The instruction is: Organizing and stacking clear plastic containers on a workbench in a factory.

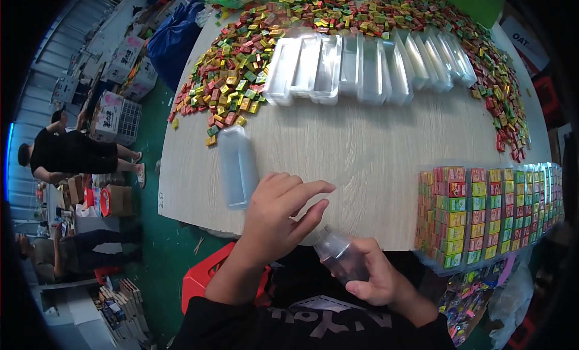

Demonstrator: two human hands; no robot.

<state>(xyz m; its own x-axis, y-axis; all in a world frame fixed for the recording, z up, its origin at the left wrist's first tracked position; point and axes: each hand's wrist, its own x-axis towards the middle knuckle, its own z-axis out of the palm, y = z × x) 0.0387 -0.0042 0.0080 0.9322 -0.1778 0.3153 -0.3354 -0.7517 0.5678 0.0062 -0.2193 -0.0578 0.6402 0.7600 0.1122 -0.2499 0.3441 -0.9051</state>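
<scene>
My right hand (380, 276) grips a clear plastic box (342, 259) near the table's front edge, fingers and thumb wrapped round its sides. Whether anything lies inside that box I cannot make out. My left hand (283, 206) is raised just left of it, empty, with thumb and forefinger apart. Beside the left hand, on the table, rests a long clear plastic tray (237, 169). Farther back stands a row of several clear plastic trays (368, 69), placed side by side.
Small wrapped sweets (226, 90) in red, yellow and green are heaped along the table's (301, 139) back and sides. Filled clear packs (482, 211) stand at the right edge. A red stool (208, 268) sits below the front edge. People (78, 148) are off to the left.
</scene>
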